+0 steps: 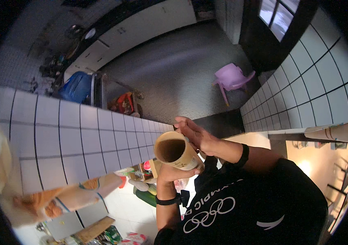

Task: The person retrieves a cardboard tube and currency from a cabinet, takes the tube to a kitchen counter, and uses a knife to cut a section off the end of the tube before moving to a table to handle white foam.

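A cardboard tube (189, 156) with handwriting on its side is in front of my chest, tilted, its open end facing the camera. Its inside is dark and I see nothing in it. My left hand (174, 174) grips the tube from below, the thumb lying along its side. A black band circles that wrist. Against or just beside the tube's other side is my right hand (193, 134), its fingers stretched past the rim. Part of the right palm is hidden, and whether it holds anything is unclear.
A white tiled wall (79, 131) runs close by on the left. Beyond it are a purple plastic chair (230, 76), a blue water jug (77, 85), a red bag (125, 102) and white cabinets (137, 33). Another tiled wall (308, 76) stands at right. Green vegetables (144, 196) lie below.
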Available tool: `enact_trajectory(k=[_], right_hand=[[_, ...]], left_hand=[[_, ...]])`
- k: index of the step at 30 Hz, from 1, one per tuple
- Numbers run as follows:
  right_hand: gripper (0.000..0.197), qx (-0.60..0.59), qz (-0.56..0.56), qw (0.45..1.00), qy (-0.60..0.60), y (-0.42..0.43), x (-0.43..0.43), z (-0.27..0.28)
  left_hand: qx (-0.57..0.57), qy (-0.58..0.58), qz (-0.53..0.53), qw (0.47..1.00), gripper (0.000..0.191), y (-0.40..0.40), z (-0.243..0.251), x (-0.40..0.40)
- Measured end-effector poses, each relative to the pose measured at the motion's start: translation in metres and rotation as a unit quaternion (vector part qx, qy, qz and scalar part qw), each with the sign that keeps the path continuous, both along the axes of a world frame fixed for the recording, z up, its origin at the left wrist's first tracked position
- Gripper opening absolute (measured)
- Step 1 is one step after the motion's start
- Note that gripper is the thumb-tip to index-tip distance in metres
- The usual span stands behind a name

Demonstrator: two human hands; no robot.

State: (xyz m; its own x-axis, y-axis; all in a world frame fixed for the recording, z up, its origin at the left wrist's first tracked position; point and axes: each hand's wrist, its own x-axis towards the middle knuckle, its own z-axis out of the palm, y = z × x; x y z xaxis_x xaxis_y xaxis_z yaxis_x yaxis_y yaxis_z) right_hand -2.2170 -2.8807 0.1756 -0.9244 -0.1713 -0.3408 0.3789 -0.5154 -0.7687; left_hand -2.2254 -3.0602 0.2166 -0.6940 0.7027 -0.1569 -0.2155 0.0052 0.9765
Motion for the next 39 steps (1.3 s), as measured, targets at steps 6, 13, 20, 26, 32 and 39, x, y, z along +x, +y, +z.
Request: enact_trajectory(k=[6, 13, 20, 26, 32, 39], right_hand=[[0.083, -0.119, -0.06, 0.985, -0.105, 0.01, -0.04, -0.026], [0.068, 0.061, 0.004, 0.997, -0.055, 0.056, -0.071, 0.026], [0.075, 0.238, -0.183, 0.953, 0.037, 0.133, -0.1, -0.012], [0.08, 0.218, -0.631, 0.742, -0.063, 0.31, -0.109, -0.061], [0.092, 0.179, -0.771, 0.594, -0.142, 0.441, -0.099, -0.062], [0.063, 0.166, -0.87, 0.449, -0.117, 0.482, -0.086, -0.092]], left_hand=[[-0.133, 0.162, -0.112, 0.971, 0.086, 0.022, -0.012, -0.066], [-0.002, -0.016, -0.092, 0.996, 0.06, 0.044, -0.022, -0.128], [0.082, -0.033, -0.129, 0.988, 0.071, 0.077, -0.037, -0.212], [0.1, -0.051, -0.13, 0.985, 0.073, 0.123, -0.045, -0.299], [0.018, -0.135, -0.165, 0.977, 0.074, 0.172, -0.058, -0.411], [0.071, -0.029, -0.133, 0.988, 0.068, 0.267, -0.019, -0.465]])
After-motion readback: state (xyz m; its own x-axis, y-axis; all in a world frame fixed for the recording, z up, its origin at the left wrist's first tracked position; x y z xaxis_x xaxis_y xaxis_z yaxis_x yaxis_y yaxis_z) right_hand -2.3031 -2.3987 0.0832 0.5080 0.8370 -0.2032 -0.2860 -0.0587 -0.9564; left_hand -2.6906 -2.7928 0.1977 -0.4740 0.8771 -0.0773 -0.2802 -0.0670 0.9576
